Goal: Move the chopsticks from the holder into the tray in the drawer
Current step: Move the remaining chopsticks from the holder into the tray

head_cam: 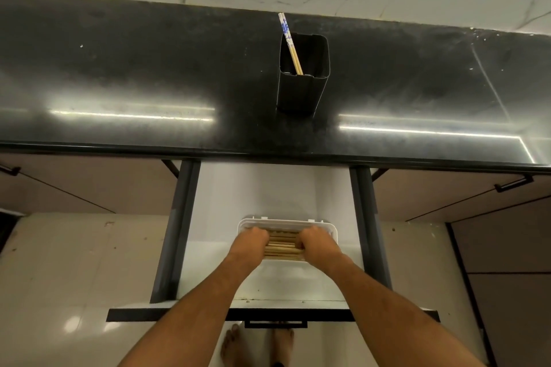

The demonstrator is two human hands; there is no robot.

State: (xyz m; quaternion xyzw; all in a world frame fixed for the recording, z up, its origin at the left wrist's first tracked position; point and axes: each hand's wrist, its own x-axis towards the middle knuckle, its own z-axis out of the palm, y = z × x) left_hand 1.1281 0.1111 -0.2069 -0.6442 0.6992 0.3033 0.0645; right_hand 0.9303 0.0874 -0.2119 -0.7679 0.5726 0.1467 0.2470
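We curl both hands, left hand [252,240] and right hand [319,243], on the chopsticks [283,246] in the tray [247,225]; our fingers are hidden beneath.

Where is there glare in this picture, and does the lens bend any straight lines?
Head view: two bright light strips glare on the black countertop, either side of the holder; the counter edge bows, so wide-angle distortion is plain; the tray and both hands, left hand and right hand, are evenly lit and fairly sharp.
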